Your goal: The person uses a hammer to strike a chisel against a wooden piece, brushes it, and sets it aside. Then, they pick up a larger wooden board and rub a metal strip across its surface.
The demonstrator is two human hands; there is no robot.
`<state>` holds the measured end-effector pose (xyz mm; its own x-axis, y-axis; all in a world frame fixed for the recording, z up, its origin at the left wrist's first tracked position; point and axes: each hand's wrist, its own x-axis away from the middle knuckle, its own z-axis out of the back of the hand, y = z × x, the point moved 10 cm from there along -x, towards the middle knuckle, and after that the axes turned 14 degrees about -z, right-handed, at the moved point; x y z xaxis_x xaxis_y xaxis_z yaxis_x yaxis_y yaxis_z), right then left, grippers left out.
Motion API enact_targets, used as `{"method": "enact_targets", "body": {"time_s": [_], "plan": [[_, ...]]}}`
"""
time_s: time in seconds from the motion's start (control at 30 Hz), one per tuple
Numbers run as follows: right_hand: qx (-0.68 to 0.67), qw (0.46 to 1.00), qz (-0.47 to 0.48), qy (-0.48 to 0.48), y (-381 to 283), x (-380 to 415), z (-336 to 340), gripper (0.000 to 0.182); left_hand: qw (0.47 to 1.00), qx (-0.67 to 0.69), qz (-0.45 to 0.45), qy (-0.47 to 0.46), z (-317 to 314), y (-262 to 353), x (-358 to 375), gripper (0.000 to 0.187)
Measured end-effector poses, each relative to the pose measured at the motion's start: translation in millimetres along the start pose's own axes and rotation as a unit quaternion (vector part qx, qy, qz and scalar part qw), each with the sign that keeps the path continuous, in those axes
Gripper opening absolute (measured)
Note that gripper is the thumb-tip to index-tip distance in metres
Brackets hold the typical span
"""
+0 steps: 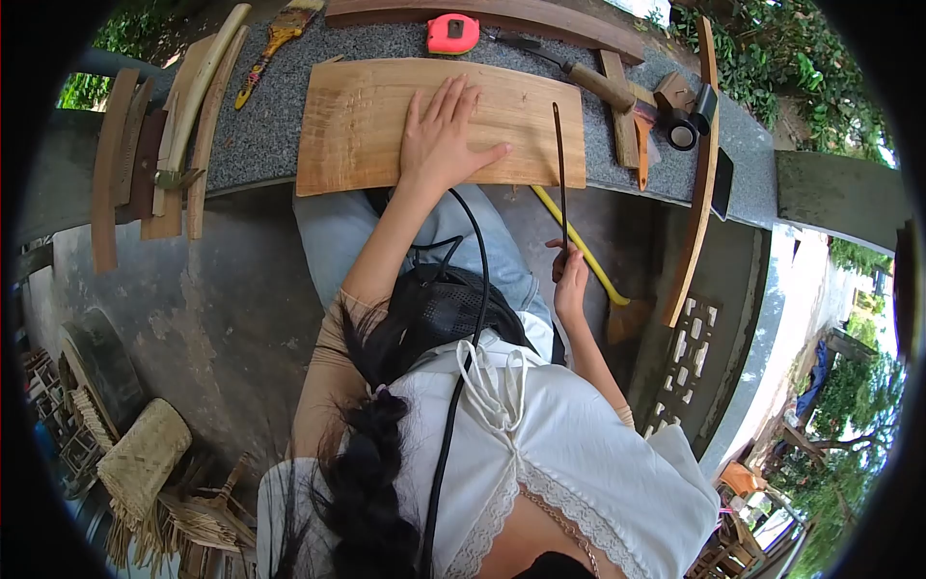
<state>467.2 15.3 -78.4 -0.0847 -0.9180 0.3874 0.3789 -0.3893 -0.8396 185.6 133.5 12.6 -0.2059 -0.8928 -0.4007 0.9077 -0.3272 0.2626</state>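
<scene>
My left hand [442, 145] lies flat on a wide wooden board [357, 125], fingers stretched out and thumb spread to the right. The board rests across the near edge of the stone table, over my lap, with small marks in its surface. Below the board's right end, my right hand [571, 282] is closed around the lower end of a long, thin dark metal strip [561, 164] with a small hole at its tip. The strip points away from me and overlaps the right part of the board in this view.
On the speckled stone table [260, 145] lie a pink tape measure [452, 34], paintbrush [275, 48], wooden-handled tool [598, 85] and black tape roll [682, 133]. Curved wooden strips [198, 125] lean at left, another [694, 212] at right. A yellow-handled broom [588, 246] stands below.
</scene>
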Motion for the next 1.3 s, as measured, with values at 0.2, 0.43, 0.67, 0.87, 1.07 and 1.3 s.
{"method": "enact_targets", "body": {"time_s": [0.2,0.43,0.67,0.87,1.07,1.3], "plan": [[0.057,0.993,0.099,-0.001,-28.5,17.3,4.7,0.018,1.000,-0.004,-0.004,-0.001,-0.9,0.6,-0.1,0.090],[0.141,0.986,-0.002,-0.084,-28.3,18.0,-4.3,0.014,1.000,-0.010,-0.016,-0.019,-2.9,0.0,0.3,0.089],[0.146,0.979,0.091,0.107,-42.9,30.5,34.1,0.014,0.997,0.051,-0.041,-0.033,0.9,4.1,7.0,0.095],[0.123,0.990,0.043,0.047,-21.9,19.2,14.0,0.021,0.986,0.069,-0.129,-0.086,3.3,38.4,27.0,0.092],[0.131,0.987,0.037,0.085,-16.8,16.4,12.1,0.024,0.979,-0.086,-0.182,-0.036,-7.1,48.6,32.1,0.087],[0.116,0.990,0.027,0.076,-12.5,12.4,12.0,0.026,0.971,-0.154,-0.168,-0.069,-2.1,54.4,38.8,0.073]]}}
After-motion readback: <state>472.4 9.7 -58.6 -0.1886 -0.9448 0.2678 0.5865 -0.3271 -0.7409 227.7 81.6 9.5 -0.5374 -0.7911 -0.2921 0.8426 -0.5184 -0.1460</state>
